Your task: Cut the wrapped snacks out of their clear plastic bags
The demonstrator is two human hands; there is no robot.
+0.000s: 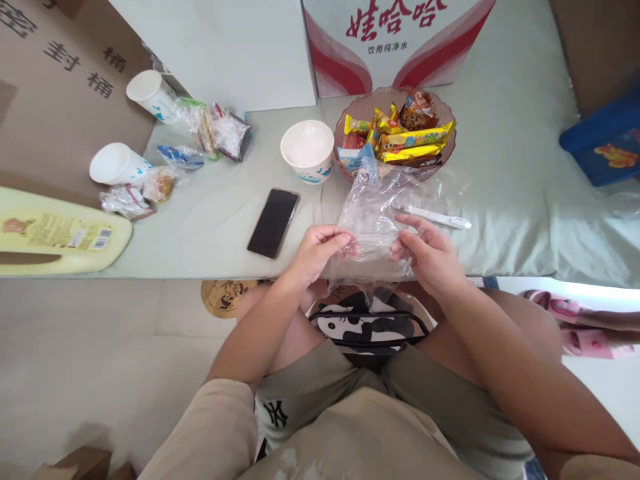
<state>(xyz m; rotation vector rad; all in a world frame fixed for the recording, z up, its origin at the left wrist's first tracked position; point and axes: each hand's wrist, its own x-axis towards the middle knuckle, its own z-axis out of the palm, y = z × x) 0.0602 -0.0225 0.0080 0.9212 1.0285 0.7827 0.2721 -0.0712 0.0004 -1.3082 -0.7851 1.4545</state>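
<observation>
A clear plastic bag [373,207] is stretched between my two hands at the front edge of the cloth-covered table. My left hand [323,252] pinches its left side between thumb and fingers. On the other side my right hand [427,257] grips the bag, with the index finger reaching out over the plastic. A white stick-like utensil [445,219] lies just beyond the right fingers, partly under or inside clear plastic; I cannot tell which. Behind the bag stands a pink glass bowl [345,120] of wrapped snacks, and left of it a white paper bowl [307,150].
A black phone [273,223] lies left of my hands. Two tipped paper cups [113,163] and several wrapped items are farther left, near a yellow jug [65,230]. Boxes [400,47] line the back. A blue container [605,140] is at right. Below the table sits a panda-print bin or bag [350,327].
</observation>
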